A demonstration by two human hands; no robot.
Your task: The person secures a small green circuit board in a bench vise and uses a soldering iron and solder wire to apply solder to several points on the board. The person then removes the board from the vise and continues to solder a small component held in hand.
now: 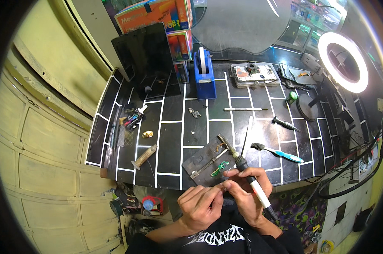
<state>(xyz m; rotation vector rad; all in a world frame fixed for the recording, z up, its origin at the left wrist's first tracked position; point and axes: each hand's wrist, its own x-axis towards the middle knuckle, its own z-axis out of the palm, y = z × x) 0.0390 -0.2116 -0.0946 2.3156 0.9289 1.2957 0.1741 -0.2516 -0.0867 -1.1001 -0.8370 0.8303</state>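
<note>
My right hand (252, 190) is closed around a soldering iron (259, 192) with a black and white handle. The iron slants up and left, its metal end over a dark board holder (191, 163) at the table's front edge. My left hand (202, 205) is closed in a pinch, its fingertips meeting those of my right hand. Whatever is pinched there is too small to make out. Just beyond my fingers, a small green circuit board (219, 168) lies on the holder beside its spring-loaded rod.
Right of the holder lie tweezers (247, 133), a blue toothbrush (284, 155) and a screwdriver (286, 123). A syringe (145, 156) and a black tube (134, 118) lie left. Farther back stand a blue tape dispenser (205, 86), a dark tablet (145, 57) and a lit ring light (326, 51).
</note>
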